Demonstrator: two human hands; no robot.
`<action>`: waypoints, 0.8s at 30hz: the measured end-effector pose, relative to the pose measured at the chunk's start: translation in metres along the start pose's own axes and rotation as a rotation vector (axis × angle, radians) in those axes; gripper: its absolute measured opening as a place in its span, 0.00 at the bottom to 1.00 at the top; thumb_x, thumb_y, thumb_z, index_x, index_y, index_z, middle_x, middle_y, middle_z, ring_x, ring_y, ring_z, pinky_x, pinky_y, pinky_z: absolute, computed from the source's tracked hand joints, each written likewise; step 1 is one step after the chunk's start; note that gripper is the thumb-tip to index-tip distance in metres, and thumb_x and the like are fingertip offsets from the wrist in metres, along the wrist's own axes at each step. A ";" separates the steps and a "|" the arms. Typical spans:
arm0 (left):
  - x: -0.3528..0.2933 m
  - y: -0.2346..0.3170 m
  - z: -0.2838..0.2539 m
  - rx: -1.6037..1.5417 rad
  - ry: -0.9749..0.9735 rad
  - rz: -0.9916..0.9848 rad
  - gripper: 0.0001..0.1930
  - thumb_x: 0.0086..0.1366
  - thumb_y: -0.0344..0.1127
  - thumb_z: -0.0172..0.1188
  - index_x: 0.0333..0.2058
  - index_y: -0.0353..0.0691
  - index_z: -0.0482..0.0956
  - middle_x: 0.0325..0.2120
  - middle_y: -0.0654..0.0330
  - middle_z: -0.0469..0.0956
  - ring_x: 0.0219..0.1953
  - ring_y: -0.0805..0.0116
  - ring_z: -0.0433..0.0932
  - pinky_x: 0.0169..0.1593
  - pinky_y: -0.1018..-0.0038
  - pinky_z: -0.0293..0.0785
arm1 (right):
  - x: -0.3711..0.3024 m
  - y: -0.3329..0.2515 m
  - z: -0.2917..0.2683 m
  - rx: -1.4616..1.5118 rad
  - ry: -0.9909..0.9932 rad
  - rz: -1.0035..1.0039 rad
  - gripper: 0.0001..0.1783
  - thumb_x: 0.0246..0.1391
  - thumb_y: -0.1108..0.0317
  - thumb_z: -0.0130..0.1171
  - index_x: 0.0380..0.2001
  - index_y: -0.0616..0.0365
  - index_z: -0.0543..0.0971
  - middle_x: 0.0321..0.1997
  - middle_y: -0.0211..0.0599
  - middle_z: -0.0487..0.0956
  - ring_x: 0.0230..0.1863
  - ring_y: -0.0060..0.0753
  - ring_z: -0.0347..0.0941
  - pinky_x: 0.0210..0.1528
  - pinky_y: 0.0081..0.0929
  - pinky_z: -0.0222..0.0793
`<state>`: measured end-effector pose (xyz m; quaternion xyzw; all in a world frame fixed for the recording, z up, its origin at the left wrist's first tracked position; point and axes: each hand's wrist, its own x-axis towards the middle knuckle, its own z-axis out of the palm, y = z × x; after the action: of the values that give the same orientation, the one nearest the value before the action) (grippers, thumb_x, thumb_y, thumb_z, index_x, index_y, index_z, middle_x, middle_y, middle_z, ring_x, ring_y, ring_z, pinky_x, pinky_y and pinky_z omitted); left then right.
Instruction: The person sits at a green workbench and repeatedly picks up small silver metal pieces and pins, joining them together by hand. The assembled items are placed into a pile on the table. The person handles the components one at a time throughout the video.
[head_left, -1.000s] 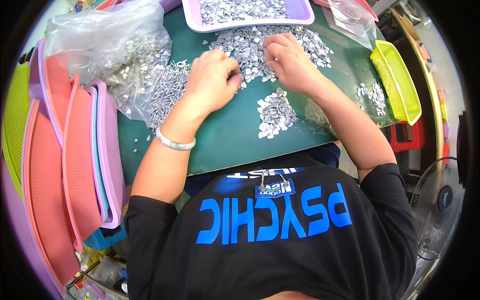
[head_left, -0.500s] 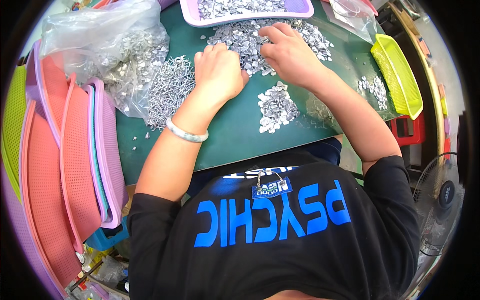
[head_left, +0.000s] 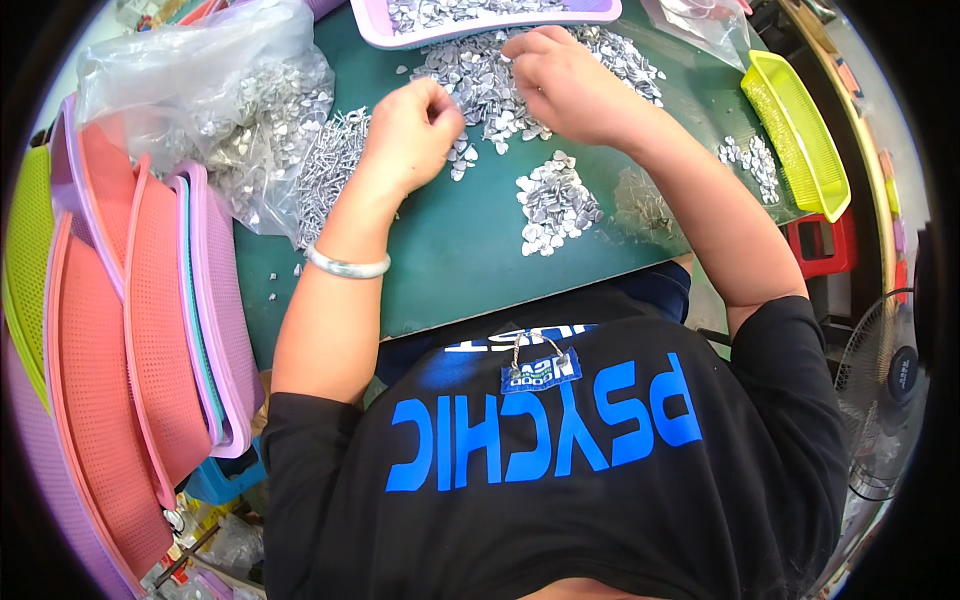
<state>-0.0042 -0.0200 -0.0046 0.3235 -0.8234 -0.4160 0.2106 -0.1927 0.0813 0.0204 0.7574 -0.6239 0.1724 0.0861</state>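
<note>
A large heap of small silvery heart-shaped pieces (head_left: 480, 88) spreads over the green table (head_left: 455, 265) in front of me. At its left edge my left hand (head_left: 412, 135) is closed, thumb and fingers curled together; whatever they pinch is hidden. My right hand (head_left: 580, 92) rests over the heap's middle, fingers bent down among the pieces, their tips partly hidden. A smaller pile of the same hearts (head_left: 557, 205) lies nearer to me, between my forearms. Left of my left hand is a mound of small metal screw-like pins (head_left: 333, 170), partly covered by that arm.
A lavender tray (head_left: 395, 40) of hearts stands beyond the heap. At left are a clear plastic bag (head_left: 270, 130) of hearts and stacked pink and purple baskets (head_left: 165, 330). Rightward, a few hearts (head_left: 752, 165) lie near a yellow-green basket (head_left: 800, 140); a fan (head_left: 880, 400) stands beyond.
My left hand has drawn left and a little nearer, off the heap, with its fingers curling. A few hearts now lie apart beside it. My right hand has shifted slightly away from me and left.
</note>
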 end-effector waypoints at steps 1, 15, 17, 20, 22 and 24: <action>0.001 -0.007 0.000 -0.077 0.047 0.091 0.06 0.55 0.31 0.59 0.25 0.35 0.75 0.21 0.58 0.78 0.22 0.71 0.75 0.28 0.74 0.71 | 0.001 -0.001 -0.002 0.088 0.014 -0.002 0.05 0.46 0.73 0.54 0.26 0.62 0.78 0.47 0.41 0.75 0.52 0.47 0.67 0.55 0.38 0.65; 0.007 -0.021 -0.010 -1.259 -0.190 -0.287 0.04 0.60 0.21 0.54 0.34 0.34 0.73 0.33 0.55 0.77 0.37 0.65 0.79 0.43 0.73 0.79 | 0.010 -0.022 0.002 0.195 -0.099 0.047 0.06 0.45 0.67 0.60 0.25 0.57 0.79 0.34 0.41 0.77 0.42 0.47 0.72 0.46 0.38 0.68; 0.008 -0.022 -0.012 -1.213 -0.178 -0.268 0.06 0.59 0.20 0.53 0.34 0.36 0.73 0.32 0.54 0.77 0.35 0.65 0.79 0.41 0.74 0.79 | 0.002 -0.026 0.009 0.202 -0.218 0.085 0.07 0.44 0.66 0.59 0.25 0.58 0.80 0.32 0.43 0.78 0.39 0.48 0.74 0.41 0.42 0.71; 0.007 -0.019 -0.012 -1.154 -0.198 -0.282 0.07 0.58 0.20 0.53 0.34 0.38 0.72 0.32 0.55 0.77 0.33 0.66 0.79 0.38 0.76 0.79 | -0.004 -0.035 0.016 0.092 -0.155 0.095 0.07 0.43 0.66 0.59 0.25 0.59 0.80 0.33 0.44 0.78 0.39 0.48 0.74 0.42 0.43 0.72; 0.005 -0.017 -0.013 -1.131 -0.173 -0.272 0.07 0.57 0.20 0.51 0.34 0.37 0.71 0.30 0.54 0.77 0.32 0.65 0.79 0.36 0.75 0.78 | -0.004 -0.038 0.022 0.045 -0.125 0.091 0.05 0.43 0.69 0.58 0.23 0.59 0.78 0.27 0.40 0.75 0.37 0.45 0.72 0.42 0.39 0.70; 0.004 -0.016 -0.013 -1.131 -0.157 -0.263 0.08 0.56 0.21 0.50 0.36 0.36 0.71 0.29 0.54 0.76 0.31 0.66 0.78 0.35 0.74 0.77 | 0.000 -0.041 0.024 0.003 -0.182 0.143 0.05 0.42 0.70 0.57 0.22 0.60 0.78 0.27 0.41 0.75 0.37 0.46 0.72 0.42 0.38 0.70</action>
<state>0.0064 -0.0368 -0.0099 0.2284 -0.4394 -0.8362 0.2356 -0.1488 0.0821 0.0018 0.7236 -0.6812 0.1097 0.0153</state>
